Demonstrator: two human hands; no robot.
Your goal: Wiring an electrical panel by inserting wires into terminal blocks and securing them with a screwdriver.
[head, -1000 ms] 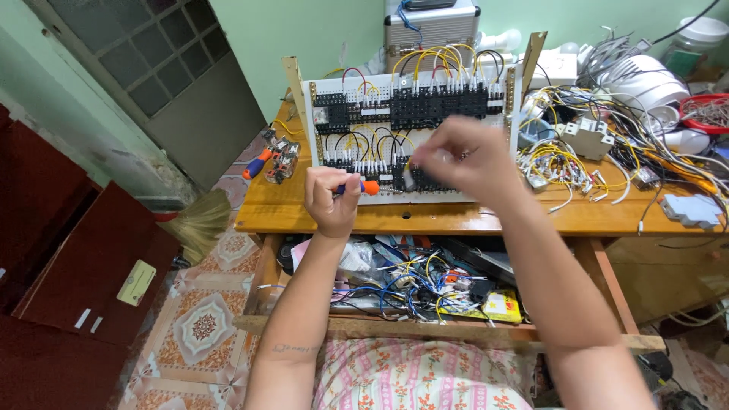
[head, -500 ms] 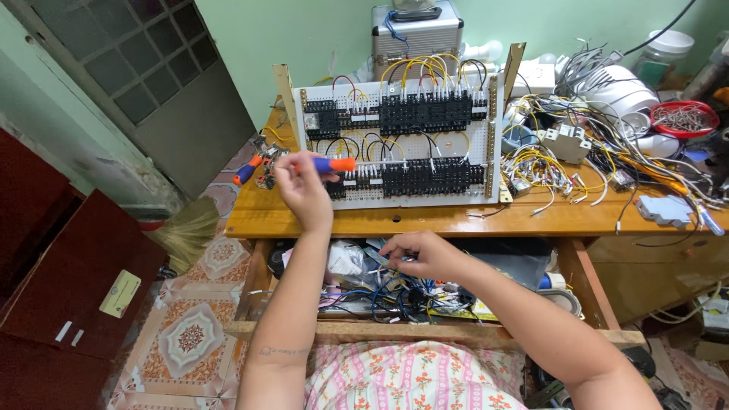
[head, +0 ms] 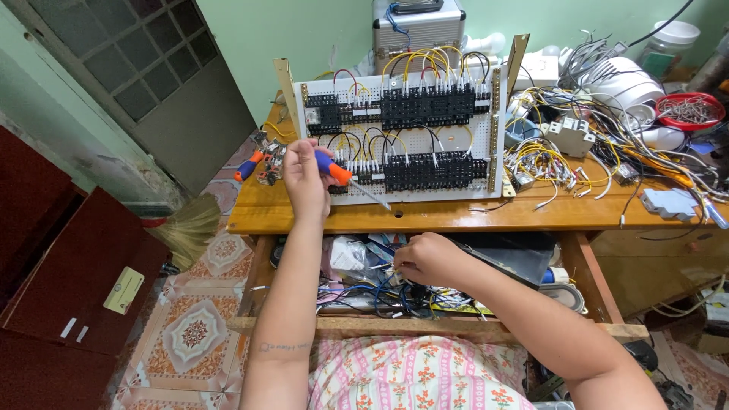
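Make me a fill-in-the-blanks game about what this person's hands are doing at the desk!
1. The left hand holds a ____ with a blue and orange handle.
2. The right hand reaches into the open ____ full of wires.
3. The white wiring panel stands on a ____ desk.
4. A ____ bowl of small metal parts sits at the desk's far right.

Missing words: screwdriver; drawer; wooden; red

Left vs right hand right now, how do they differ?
The left hand is raised at the wired panel, gripping a blue-and-orange screwdriver. The right hand is lower, down in the open drawer among loose wires, with no tool visible. Both are bare.
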